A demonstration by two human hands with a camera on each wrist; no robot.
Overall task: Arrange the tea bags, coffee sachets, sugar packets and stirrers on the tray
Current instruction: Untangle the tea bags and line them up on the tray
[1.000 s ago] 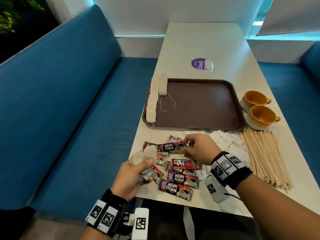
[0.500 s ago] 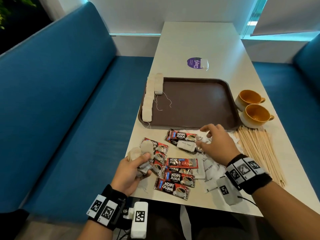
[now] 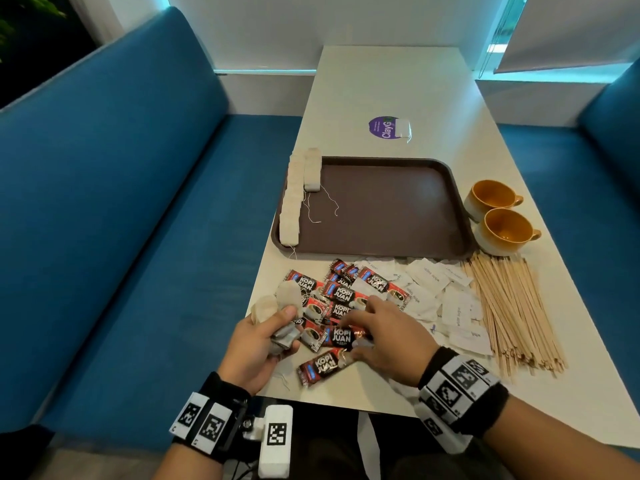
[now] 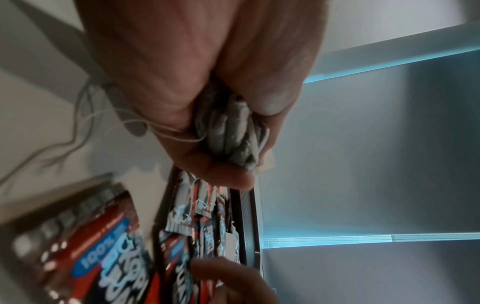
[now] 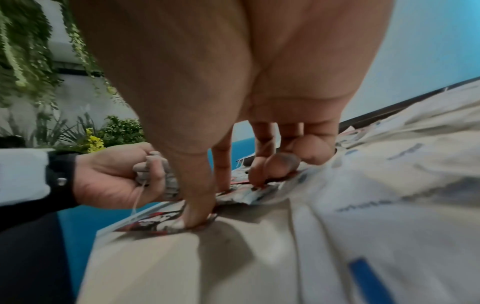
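A brown tray (image 3: pixel 398 209) lies mid-table with a row of tea bags (image 3: pixel 292 202) along its left edge. My left hand (image 3: pixel 277 327) (image 4: pixel 221 102) (image 5: pixel 111 176) grips a bunch of tea bags (image 3: pixel 280 303) (image 4: pixel 231 131) (image 5: pixel 155 170) at the table's near left edge. Red coffee sachets (image 3: pixel 341 292) (image 4: pixel 109 246) (image 5: pixel 244 193) lie scattered in front of the tray. My right hand (image 3: pixel 367 330) (image 5: pixel 228 185) rests on them, fingertips and thumb pressing on the near sachets. White sugar packets (image 3: pixel 436 292) (image 5: pixel 389 195) lie right of the sachets, wooden stirrers (image 3: pixel 509 306) further right.
Two orange cups (image 3: pixel 491 199) (image 3: pixel 505 230) stand right of the tray. A purple sticker (image 3: pixel 382 128) with one tea bag (image 3: pixel 401 128) on it lies beyond the tray. Blue bench seats (image 3: pixel 121 220) flank the table on both sides.
My right hand let go of a coffee sachet near the tray, then came back toward me onto the near sachets. The left hand kept its tea bags and barely moved.
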